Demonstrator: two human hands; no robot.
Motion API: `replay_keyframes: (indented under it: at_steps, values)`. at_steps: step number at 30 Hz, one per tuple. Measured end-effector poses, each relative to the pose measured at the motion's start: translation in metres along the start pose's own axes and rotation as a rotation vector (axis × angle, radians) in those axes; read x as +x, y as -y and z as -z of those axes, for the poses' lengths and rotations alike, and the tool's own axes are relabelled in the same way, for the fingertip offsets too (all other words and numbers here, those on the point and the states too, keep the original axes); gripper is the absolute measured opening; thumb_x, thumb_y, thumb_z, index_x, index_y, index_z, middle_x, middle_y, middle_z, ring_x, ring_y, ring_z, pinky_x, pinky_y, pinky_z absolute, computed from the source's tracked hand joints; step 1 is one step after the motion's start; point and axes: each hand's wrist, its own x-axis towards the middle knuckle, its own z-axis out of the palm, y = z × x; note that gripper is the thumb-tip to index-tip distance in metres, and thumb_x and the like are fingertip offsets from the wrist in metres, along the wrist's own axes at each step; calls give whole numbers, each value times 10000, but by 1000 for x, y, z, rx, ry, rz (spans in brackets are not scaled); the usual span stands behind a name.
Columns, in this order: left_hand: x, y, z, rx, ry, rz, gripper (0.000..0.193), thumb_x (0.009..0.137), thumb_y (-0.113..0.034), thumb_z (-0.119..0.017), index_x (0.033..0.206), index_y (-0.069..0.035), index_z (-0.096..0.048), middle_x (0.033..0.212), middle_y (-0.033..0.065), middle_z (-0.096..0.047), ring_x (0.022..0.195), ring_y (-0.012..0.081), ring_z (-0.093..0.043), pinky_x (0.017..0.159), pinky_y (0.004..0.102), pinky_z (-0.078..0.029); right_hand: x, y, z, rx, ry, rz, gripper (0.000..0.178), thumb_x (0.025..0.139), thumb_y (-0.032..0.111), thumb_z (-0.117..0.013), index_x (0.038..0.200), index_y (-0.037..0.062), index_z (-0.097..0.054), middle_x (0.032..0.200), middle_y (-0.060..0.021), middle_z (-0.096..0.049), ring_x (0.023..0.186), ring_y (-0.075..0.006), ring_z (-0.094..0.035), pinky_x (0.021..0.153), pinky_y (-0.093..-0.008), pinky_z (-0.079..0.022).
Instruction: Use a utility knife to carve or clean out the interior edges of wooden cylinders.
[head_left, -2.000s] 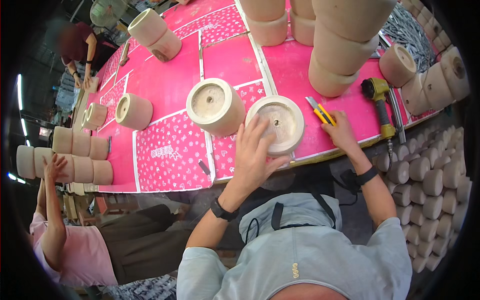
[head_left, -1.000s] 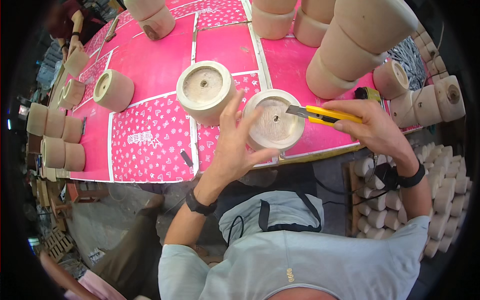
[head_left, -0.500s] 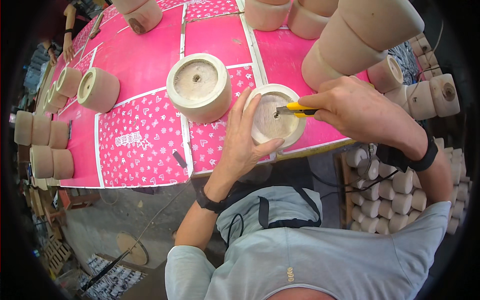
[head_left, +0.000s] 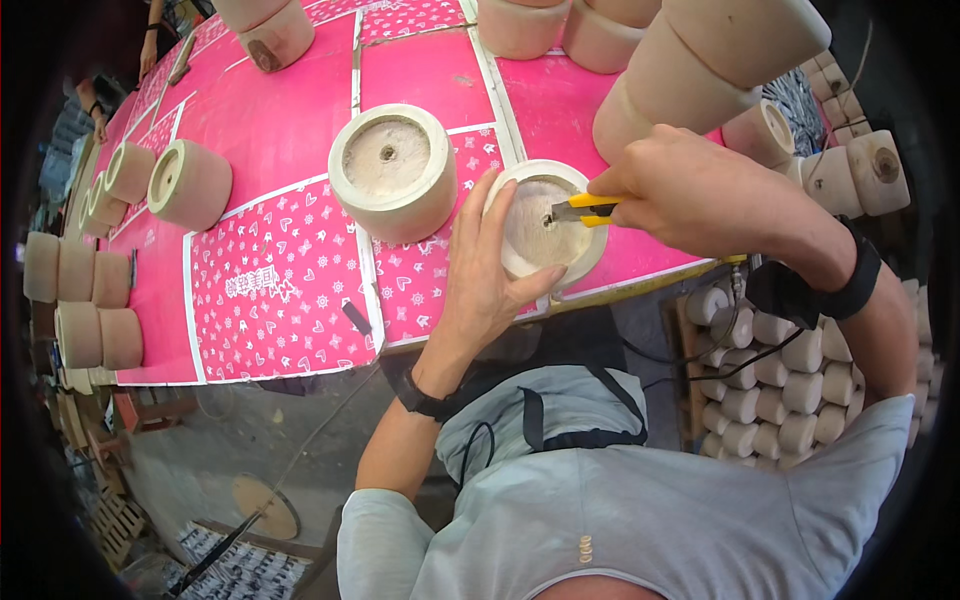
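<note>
My left hand [head_left: 483,262] grips a round pale wooden block [head_left: 545,254] from its left side, fingers over the far rim and thumb at the near rim. This block has a shallow recess with a small dark hole at its middle. In my right hand [head_left: 690,195] is a yellow utility knife [head_left: 592,210], its tip beside that hole. Just left of my left hand stands a larger block of the same kind [head_left: 392,188], also recessed and holed.
A pink patterned cover lies over the table [head_left: 290,130]. Tall leaning stacked blocks [head_left: 680,70] rise beyond my right hand. More blocks [head_left: 190,185] stand at the left. A pallet of wooden pieces [head_left: 775,385] sits below right. Another person's hand [head_left: 99,125] shows far left.
The knife has shifted slightly in my right hand, with its tip still by the hole. My left hand keeps its grip on the block. The whole view has moved a little.
</note>
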Motion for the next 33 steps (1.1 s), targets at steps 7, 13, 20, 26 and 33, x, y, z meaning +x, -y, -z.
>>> replay_keyframes:
  at_steps: [7,13,20,26,33]
  values:
    - [1,0,-2,-6,-4,-20,878,721,-312,-803,1463,-56,-408,1526,196,-319,1396,381,-361,1143,470,-340,4,-7,4,232,87,-136,316,847,55,-622,1141,-36,-692,732,-218,-663,627,-304,-669,618,-392,-534]
    - [1,0,-1,-12,5,-6,886,729,-372,-797,1458,-47,-412,1525,196,-323,1400,379,-354,1144,469,-337,-2,-8,-3,269,108,-186,332,875,69,-583,1172,-29,-693,648,-98,-623,512,-155,-612,473,-305,-511]
    - [0,3,1,-3,13,-7,963,712,-462,-818,1471,-51,-391,1533,203,-301,1417,379,-326,1159,475,-314,-10,-12,-10,449,86,-244,376,869,66,-559,1218,-8,-676,671,-106,-639,514,-153,-614,474,-306,-504]
    - [19,-3,32,24,271,-4,1136,590,-446,-909,1494,-56,-344,1542,216,-270,1447,391,-277,1191,469,-272,-27,-11,-5,354,-10,-199,366,865,74,-560,1199,-20,-677,717,-120,-658,519,-153,-608,507,-309,-502]
    - [11,-12,21,115,195,-32,1138,576,-337,-922,1499,-47,-322,1507,227,-300,1411,409,-318,1170,470,-302,-38,-20,-13,379,-127,-159,341,851,63,-551,1139,-67,-678,632,-196,-631,513,-254,-637,550,-376,-527]
